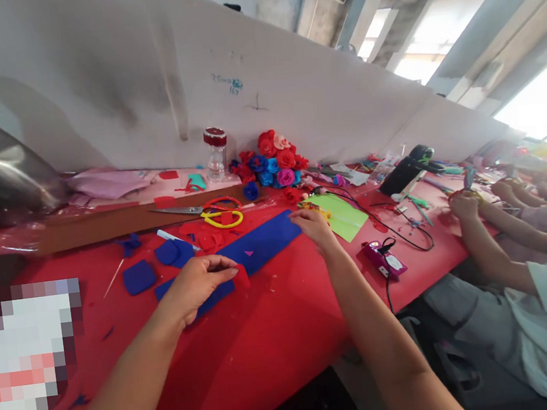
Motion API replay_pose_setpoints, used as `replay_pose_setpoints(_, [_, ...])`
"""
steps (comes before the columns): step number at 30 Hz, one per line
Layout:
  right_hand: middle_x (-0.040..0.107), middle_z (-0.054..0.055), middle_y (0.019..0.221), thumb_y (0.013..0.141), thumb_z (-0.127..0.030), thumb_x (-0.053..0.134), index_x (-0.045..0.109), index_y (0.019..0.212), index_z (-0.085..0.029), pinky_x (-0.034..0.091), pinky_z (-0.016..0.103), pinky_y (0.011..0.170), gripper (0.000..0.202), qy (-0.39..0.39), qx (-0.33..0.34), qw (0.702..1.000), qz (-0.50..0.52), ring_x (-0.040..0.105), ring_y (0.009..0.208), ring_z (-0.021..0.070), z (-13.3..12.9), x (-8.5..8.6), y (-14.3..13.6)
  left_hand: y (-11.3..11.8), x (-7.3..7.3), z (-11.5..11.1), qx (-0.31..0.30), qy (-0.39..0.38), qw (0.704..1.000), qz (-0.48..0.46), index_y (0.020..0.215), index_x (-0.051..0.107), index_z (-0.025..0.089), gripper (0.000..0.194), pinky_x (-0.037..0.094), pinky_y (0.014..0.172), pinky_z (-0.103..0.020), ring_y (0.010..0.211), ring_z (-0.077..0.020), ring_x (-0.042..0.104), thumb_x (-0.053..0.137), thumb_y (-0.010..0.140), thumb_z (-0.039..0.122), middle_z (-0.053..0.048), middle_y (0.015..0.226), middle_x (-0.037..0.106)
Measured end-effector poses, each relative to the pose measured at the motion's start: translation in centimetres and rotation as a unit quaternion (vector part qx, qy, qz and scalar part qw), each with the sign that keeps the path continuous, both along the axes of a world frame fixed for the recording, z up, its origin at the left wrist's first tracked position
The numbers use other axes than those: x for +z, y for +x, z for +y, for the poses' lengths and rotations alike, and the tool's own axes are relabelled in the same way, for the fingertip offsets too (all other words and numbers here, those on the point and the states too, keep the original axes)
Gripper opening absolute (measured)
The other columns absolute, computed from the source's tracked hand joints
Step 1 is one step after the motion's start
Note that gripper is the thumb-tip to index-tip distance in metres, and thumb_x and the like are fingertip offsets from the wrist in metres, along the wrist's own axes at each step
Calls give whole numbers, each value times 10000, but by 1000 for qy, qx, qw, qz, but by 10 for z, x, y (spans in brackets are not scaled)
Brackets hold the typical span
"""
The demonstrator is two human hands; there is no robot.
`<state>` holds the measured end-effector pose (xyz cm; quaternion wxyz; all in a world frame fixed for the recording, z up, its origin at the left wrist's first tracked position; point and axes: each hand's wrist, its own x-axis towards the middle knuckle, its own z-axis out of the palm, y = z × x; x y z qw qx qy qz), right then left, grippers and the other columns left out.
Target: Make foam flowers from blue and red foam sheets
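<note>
My left hand (202, 281) is closed, pinching a small red petal-shaped piece (241, 277) between thumb and fingers. It hovers over the near left part of a long blue strip (263, 246) lying on the table. My right hand (314, 225) is at the strip's far right end, thumb and fingertips drawn together; what they hold, if anything, is too small to make out. A tiny pink triangle (249, 253) rests on the strip. Left of the strip are a rounded blue piece (139, 277) and more blue pieces (172, 252).
Scissors with red and yellow handles (224, 220) lie behind the strip. Beyond stand a clear jar (216, 155) and a bunch of paper-like flowers (280, 157). A green sheet (345, 216) and a purple corded device (384, 261) are to the right. Another person's hands (465, 203) work farther right.
</note>
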<state>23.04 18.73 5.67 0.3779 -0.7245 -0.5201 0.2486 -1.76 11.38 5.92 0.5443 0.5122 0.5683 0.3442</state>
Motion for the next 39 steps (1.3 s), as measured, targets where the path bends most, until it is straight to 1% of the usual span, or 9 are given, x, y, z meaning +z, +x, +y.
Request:
replay_pose_setpoints(3, [700,9,813,736,-303,568,700,780,-177,427,214,717,188,1,185,977,109,611,811,133,-9,1,-40,-2,-2,1,20,13,1000,2,659,679,217,106,404,646,-288,727,-189,578,685,593,299,-21,712,685])
replay_pose_setpoints(5, [700,12,775,726,-316,587,701,740,-174,429,222,724,183,-3,262,952,159,611,785,130,-15,-2,-60,-3,-3,2,28,15,999,3,686,673,208,123,410,651,-289,726,-184,578,681,607,302,-20,717,682])
replay_pose_setpoints(8, [704,12,764,728,-335,608,705,728,-182,440,241,726,182,-21,302,934,188,614,753,131,-24,-10,-76,-4,-6,4,46,22,999,9,715,656,199,143,424,668,-293,731,-181,589,680,608,291,-19,719,680])
replay_pose_setpoints(15, [708,11,771,699,-332,651,717,780,-173,441,244,698,190,-77,382,901,190,612,718,129,-36,-18,-80,-4,-8,4,39,22,999,-5,767,625,177,206,437,778,-306,763,-161,599,682,590,263,-13,747,659])
replay_pose_setpoints(21, [662,-8,655,719,-297,593,704,714,-158,396,227,619,177,-37,342,920,188,551,606,103,-38,-26,-86,-2,-8,1,42,47,998,11,841,582,179,247,432,710,-268,733,-140,570,660,656,323,-14,791,627])
replay_pose_setpoints(27, [659,4,678,674,-371,648,703,726,-153,404,226,623,230,25,174,933,313,541,642,112,-34,-22,-83,-1,-4,0,91,91,992,-6,847,546,199,315,353,520,-237,540,-91,419,418,851,487,-22,849,603])
replay_pose_setpoints(30, [661,11,682,639,-384,676,698,711,-153,404,227,622,243,48,113,927,355,542,649,111,-31,-12,-86,-1,-1,-1,72,85,993,-40,791,574,191,330,359,534,-239,557,-95,429,481,820,507,-18,803,605])
replay_pose_setpoints(35, [626,-6,606,585,-354,712,669,657,-159,409,222,579,212,38,103,896,430,562,599,106,-27,6,-98,4,1,-4,55,70,993,-78,779,574,191,344,342,534,-244,543,-102,422,516,792,529,-1,700,592])
replay_pose_setpoints(39, [618,-8,577,540,-354,742,656,633,-164,410,222,542,228,15,77,868,490,553,543,99,-32,5,-102,7,-3,-3,63,76,989,-109,810,540,206,282,323,513,-241,515,-103,407,535,788,487,15,652,580])
